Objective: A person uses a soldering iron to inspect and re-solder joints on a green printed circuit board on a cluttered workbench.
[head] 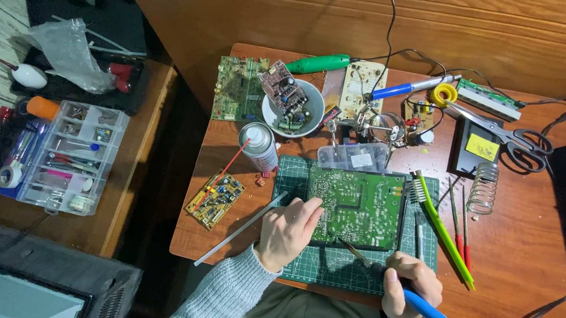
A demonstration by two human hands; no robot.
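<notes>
A large green circuit board [358, 205] lies solder side up on a green cutting mat [329, 268]. My left hand [287, 230] rests on the board's near left corner and presses it down. My right hand [410, 288] grips a blue-handled soldering iron [433, 315]; its metal tip [354, 251] touches the board's near edge. A green brush [441, 228] lies just right of the board.
A spray can [258, 145], a white bowl of parts [293, 106], a small yellow board [215, 199] and a white stick [240, 229] sit to the left. Scissors [504, 133], a coil iron stand [485, 187], screwdrivers [461, 228] and helping hands [378, 122] are further right and back. A parts organiser [70, 157] stands on the side table.
</notes>
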